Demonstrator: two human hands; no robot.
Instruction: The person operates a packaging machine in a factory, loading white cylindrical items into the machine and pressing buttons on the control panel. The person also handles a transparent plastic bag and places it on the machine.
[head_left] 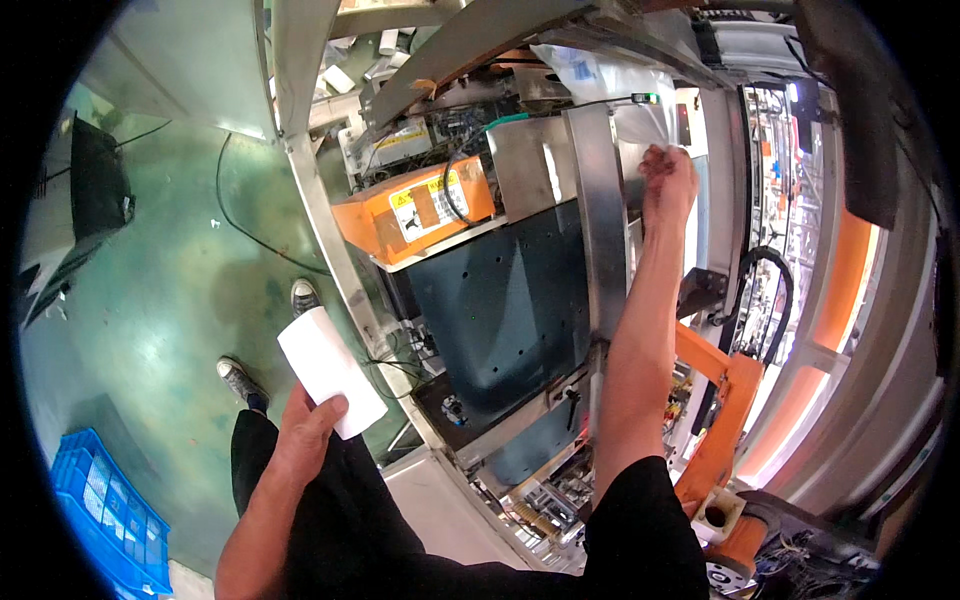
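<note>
My left hand grips a plain white oblong pack by its lower end, thumb on top, over the green floor and beside my legs. Stretched forward into the machine frame, my right hand is closed, its fingers curled at the lower end of a clear plastic film. The film hangs from the upper part of the frame and gathers into creases toward my fingers. Exactly how the fingertips hold it is hidden. An upright metal post stands just left of my right forearm.
An orange box-shaped cover with a warning label sits above a dark perforated panel. An orange robot arm-like bracket is right of my forearm. A blue crate stands lower left; a black cable crosses the floor.
</note>
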